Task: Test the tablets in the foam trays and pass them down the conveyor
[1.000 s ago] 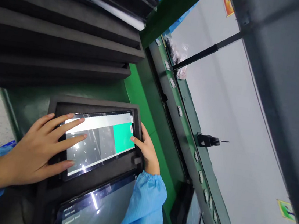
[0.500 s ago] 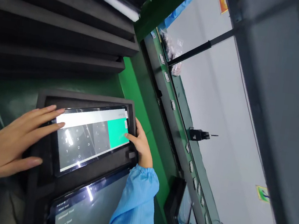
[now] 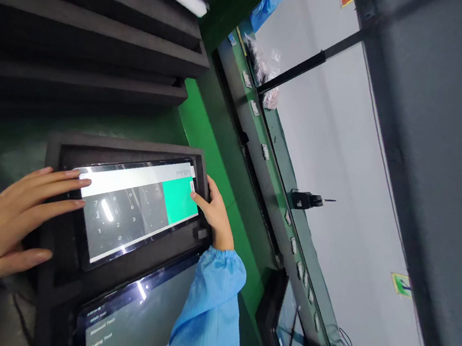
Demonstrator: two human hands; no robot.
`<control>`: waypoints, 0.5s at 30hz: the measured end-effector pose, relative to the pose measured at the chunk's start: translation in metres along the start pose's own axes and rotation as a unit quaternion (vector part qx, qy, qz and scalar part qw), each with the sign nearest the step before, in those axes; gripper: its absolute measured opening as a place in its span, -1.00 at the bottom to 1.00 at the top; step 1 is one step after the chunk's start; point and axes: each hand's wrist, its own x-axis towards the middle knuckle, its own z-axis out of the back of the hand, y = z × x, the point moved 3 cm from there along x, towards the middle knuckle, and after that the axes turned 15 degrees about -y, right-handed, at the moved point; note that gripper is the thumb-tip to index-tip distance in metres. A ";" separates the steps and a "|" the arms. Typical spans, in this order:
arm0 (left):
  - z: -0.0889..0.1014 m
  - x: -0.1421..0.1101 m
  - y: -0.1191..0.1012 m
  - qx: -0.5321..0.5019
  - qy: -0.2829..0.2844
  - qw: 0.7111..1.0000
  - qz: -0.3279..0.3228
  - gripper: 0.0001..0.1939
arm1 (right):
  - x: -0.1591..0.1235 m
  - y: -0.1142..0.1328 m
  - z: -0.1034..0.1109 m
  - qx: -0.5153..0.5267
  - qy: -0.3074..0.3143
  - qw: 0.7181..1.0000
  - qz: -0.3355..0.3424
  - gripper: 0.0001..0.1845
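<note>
From where I stand, the right hand (image 3: pixel 218 217) laps its thumb over one end of the lit tablet (image 3: pixel 140 206); I cannot tell whether it pinches. The left hand (image 3: pixel 13 222), thumb spread from extended fingers, overlaps the opposite end. Between both hands, the tablet lies within a black tray (image 3: pixel 127 145).

hands (image 3: pixel 218 217) at opposite ends of keypad tablet (image 3: pixel 121 220) | dark tray (image 3: pixel 127 145) around | second tablet (image 3: pixel 146 316) beside

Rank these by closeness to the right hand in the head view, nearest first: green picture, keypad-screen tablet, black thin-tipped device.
1. Keypad-screen tablet: in the foam tray, under the right hand's thumb.
2. Black thin-tipped device: off toward the view's right.
3. Green picture: farther right, lower.
</note>
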 end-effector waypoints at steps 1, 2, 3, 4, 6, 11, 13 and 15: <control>0.001 0.001 0.000 0.004 0.000 1.000 -0.017 -0.23 | 0.001 0.001 -0.001 -0.008 -0.011 1.000 0.003 -0.18; 0.001 0.001 0.000 0.009 0.001 1.000 -0.021 -0.23 | 0.001 0.003 -0.002 -0.015 -0.022 1.000 0.007 -0.21; 0.001 0.002 0.000 0.012 0.001 1.000 -0.012 -0.24 | 0.000 0.005 -0.002 -0.023 -0.036 0.999 0.011 -0.22; 0.002 0.003 0.000 0.015 0.001 1.000 0.005 -0.25 | -0.003 0.008 -0.002 -0.031 -0.055 0.998 0.014 -0.25; 0.002 0.005 -0.002 0.016 0.000 0.999 0.029 -0.26 | -0.018 0.016 -0.002 -0.046 -0.108 0.993 0.029 -0.34; 0.001 0.004 -0.006 0.019 0.001 0.999 0.029 -0.26 | -0.090 0.047 -0.018 -0.149 -0.080 0.959 0.228 -0.68; 0.001 0.001 -0.005 0.023 0.000 0.999 0.027 -0.26 | -0.114 0.053 -0.027 -0.191 -0.031 0.946 0.261 -0.65; 0.000 -0.002 -0.003 0.026 0.002 0.999 0.028 -0.26 | -0.127 0.053 -0.032 -0.226 -0.008 0.938 0.262 -0.60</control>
